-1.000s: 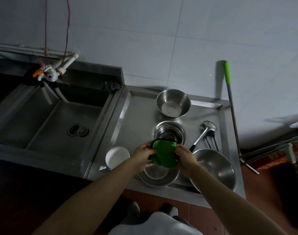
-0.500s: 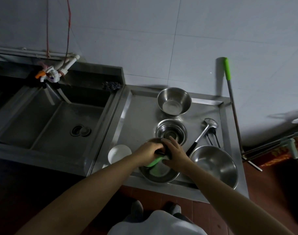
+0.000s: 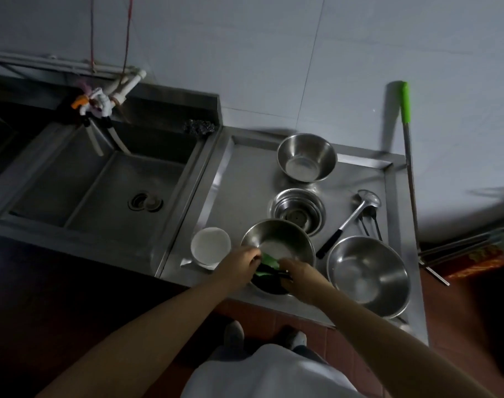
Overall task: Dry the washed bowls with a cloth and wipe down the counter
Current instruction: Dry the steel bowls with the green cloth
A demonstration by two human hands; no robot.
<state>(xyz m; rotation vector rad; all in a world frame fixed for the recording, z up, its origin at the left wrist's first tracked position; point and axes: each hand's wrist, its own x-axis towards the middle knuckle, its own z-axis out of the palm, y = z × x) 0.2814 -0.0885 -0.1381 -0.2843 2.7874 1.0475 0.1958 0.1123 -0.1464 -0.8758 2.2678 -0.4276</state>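
Both hands meet at the near rim of a tilted steel bowl [image 3: 276,242]: the left hand [image 3: 239,264] and right hand [image 3: 298,275] each pinch the green cloth [image 3: 269,261] between them, fingers curled.

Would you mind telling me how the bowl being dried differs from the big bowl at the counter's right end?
The bowl being dried is tilted toward the wall; the big bowl sits flat. The first has both hands and a green cloth at its near rim; the big one is untouched. The first looks smaller. Both are shiny steel.
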